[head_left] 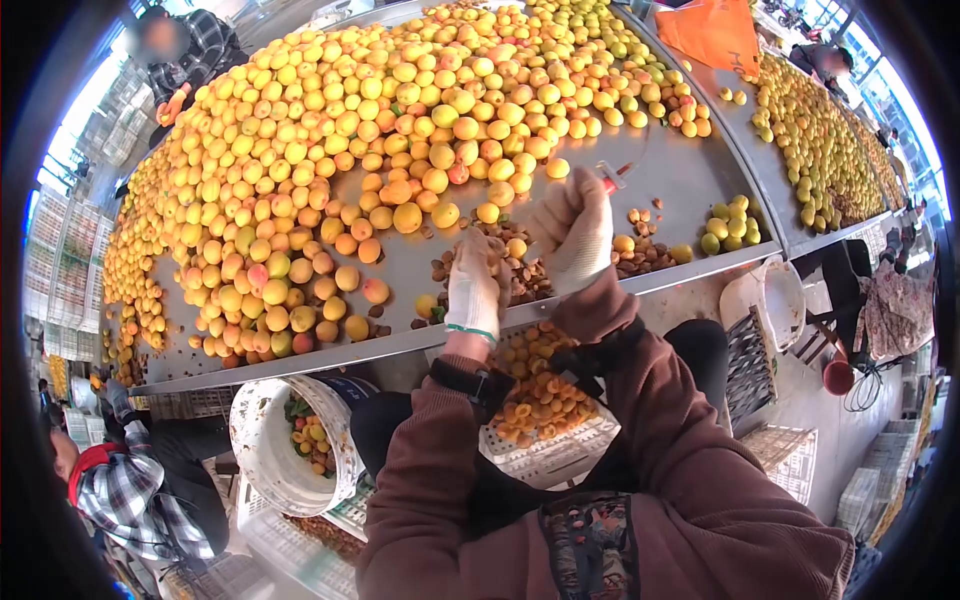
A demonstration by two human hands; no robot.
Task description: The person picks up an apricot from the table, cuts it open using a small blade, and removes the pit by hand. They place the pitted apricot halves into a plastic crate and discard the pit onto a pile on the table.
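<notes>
My left hand (475, 283), in a white knitted glove with a green cuff edge, is closed above the front edge of the metal table (400, 345). What its fingers hold is too hidden to name. To its right my right hand (580, 232), also gloved, is wrapped round a small red-handled tool (608, 178) with a thin curved end pointing up and right. Brown pits (528, 280) lie on the table between and behind the hands. Beneath my wrists, a white crate (550, 456) bears halved orange fruit (545, 395).
Whole yellow-orange fruit (330, 130) is heaped over the table. A few green fruits (731, 225) sit at the right. White buckets (345, 440) stand below the edge, left and right. Other people (150, 480) are at the left, upper left and upper right. An orange bag (710, 35) lies behind.
</notes>
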